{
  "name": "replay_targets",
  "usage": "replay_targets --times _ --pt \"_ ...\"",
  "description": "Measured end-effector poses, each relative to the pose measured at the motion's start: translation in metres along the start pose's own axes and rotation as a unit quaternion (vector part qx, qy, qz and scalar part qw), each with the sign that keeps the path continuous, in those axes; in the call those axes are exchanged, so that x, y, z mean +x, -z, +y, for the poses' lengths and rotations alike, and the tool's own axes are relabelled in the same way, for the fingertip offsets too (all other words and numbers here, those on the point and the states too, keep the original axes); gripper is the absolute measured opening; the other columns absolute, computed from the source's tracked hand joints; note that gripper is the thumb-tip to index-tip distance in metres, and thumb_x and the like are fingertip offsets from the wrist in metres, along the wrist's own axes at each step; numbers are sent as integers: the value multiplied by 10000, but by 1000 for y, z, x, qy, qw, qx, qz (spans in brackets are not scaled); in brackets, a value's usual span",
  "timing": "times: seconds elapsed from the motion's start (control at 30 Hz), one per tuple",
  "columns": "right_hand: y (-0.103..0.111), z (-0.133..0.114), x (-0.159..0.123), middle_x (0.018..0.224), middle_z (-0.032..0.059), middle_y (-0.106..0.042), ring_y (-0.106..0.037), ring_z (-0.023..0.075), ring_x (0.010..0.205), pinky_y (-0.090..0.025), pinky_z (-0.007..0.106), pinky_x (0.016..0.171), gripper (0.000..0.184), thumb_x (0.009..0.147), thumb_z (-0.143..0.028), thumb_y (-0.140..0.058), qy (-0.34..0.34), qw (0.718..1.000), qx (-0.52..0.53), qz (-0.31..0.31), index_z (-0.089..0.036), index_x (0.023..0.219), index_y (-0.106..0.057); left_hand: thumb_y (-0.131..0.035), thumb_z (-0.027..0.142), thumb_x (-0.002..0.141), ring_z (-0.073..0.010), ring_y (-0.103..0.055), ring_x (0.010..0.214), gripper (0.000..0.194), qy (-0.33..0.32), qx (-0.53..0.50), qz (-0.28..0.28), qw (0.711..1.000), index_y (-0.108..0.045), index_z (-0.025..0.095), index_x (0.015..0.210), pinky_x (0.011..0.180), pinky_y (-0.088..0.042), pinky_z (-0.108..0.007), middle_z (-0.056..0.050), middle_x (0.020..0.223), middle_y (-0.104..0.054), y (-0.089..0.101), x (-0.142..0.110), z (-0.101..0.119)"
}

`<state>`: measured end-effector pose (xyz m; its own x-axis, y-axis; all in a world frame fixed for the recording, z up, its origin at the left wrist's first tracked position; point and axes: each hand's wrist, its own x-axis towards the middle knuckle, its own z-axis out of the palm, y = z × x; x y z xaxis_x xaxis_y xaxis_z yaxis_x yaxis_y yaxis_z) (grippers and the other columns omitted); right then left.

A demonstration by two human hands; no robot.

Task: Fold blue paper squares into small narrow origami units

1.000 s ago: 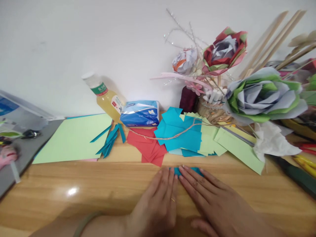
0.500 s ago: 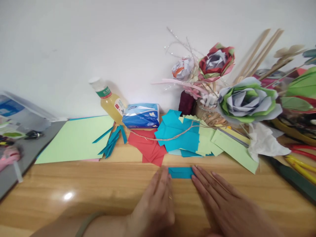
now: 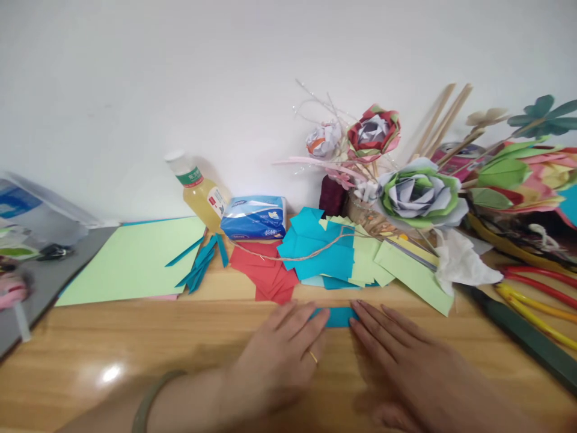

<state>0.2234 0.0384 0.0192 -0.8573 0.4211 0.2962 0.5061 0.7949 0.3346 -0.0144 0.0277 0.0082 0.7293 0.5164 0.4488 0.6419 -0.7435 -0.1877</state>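
Note:
A folded strip of blue paper (image 3: 340,317) lies flat on the wooden table in front of me. Over its left end rest the stretched fingers of my left hand (image 3: 283,349), which has a ring on one finger. The fingers of my right hand (image 3: 401,355) lie flat, their tips pressing on the strip's right end. Just beyond are a stack of red paper pieces (image 3: 270,273), a pile of blue paper pieces (image 3: 315,243) and some light green ones (image 3: 415,273). Both ends of the strip are partly hidden under my fingers.
Light green sheets (image 3: 130,258) with narrow blue strips (image 3: 201,264) lie at the left. A juice bottle (image 3: 202,192) and a tissue pack (image 3: 253,218) stand by the wall. Paper flowers (image 3: 419,195), a crumpled tissue (image 3: 464,258) and red-handled (image 3: 541,279) and yellow-handled tools (image 3: 536,307) are at the right.
My left hand has slid right and spread flat over the strip's left end, covering more of it. My right hand has stayed at the right end. The camera view has shifted slightly.

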Motion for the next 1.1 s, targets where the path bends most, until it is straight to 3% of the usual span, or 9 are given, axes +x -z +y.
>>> replay_targets --times 0.13,0.27,0.37,0.47,0.6,0.7,0.8,0.9,1.1 --pt "-1 6 7 1184 149 -612 -585 277 1059 -488 436 847 456 916 -446 -358 -43 999 14 5 -121 1086 -630 -348 193 949 -211 -443 1180 333 -27 -48 -122 991 -496 108 1236 970 -381 -358 -60 1288 -538 -4 3 -10" --pt "-5 1 13 1069 136 -662 -628 261 943 -519 420 768 371 946 -299 -311 -107 992 67 16 -131 1064 -621 -382 168 935 -224 -518 1037 345 9 -82 -182 980 -461 87 1260 827 -476 -336 -114 1259 -535 -2 5 -3" --pt "-9 -5 14 924 111 -671 -637 226 816 -537 361 663 331 943 -278 -321 -154 975 158 18 -137 1013 -612 -386 193 940 -201 -562 871 255 45 -117 -204 971 -557 149 1124 721 -498 -321 -64 1062 -616 2 10 2" --pt "-14 -6 15 873 82 -632 -610 197 785 -524 335 654 245 924 -208 -355 -205 942 264 -5 -172 945 -597 -378 232 951 -168 -555 744 231 56 -142 -184 971 -595 192 1020 638 -474 -277 -12 866 -621 0 13 2" --pt "-17 -2 18 826 60 -572 -569 189 750 -490 330 629 185 900 -174 -394 -249 907 338 -44 -197 838 -567 -386 228 948 -159 -542 738 286 24 -141 -103 984 -501 151 1198 646 -456 -273 -15 849 -614 -11 7 0" --pt "-18 -2 21 821 53 -558 -556 191 745 -473 326 618 128 877 -187 -442 -259 901 346 -48 -204 810 -550 -407 237 952 -145 -541 755 197 51 -128 -85 987 -585 186 1019 666 -445 -258 15 821 -612 -16 3 2" --pt "-19 -3 22 832 47 -557 -554 196 755 -464 322 616 47 845 -209 -512 -266 900 343 -49 -210 818 -550 -424 307 953 -157 -536 913 242 14 -111 -95 989 -584 164 1066 809 -430 -286 -9 1027 -628 -14 3 4" --pt "-21 -5 22 832 44 -548 -546 205 763 -453 327 617 22 829 -211 -550 -269 900 339 -53 -204 811 -538 -405 322 961 -192 -483 1091 318 -37 -69 -102 992 -548 135 1174 965 -335 -349 -35 1226 -571 -10 2 5" --pt "-23 -5 24 797 48 -519 -513 198 746 -431 333 628 139 885 -171 -426 -265 899 344 -52 -189 774 -507 -365 280 969 -237 -418 1216 348 -54 -4 -106 993 -526 114 1228 1018 -254 -398 -68 1286 -540 -9 -2 8"
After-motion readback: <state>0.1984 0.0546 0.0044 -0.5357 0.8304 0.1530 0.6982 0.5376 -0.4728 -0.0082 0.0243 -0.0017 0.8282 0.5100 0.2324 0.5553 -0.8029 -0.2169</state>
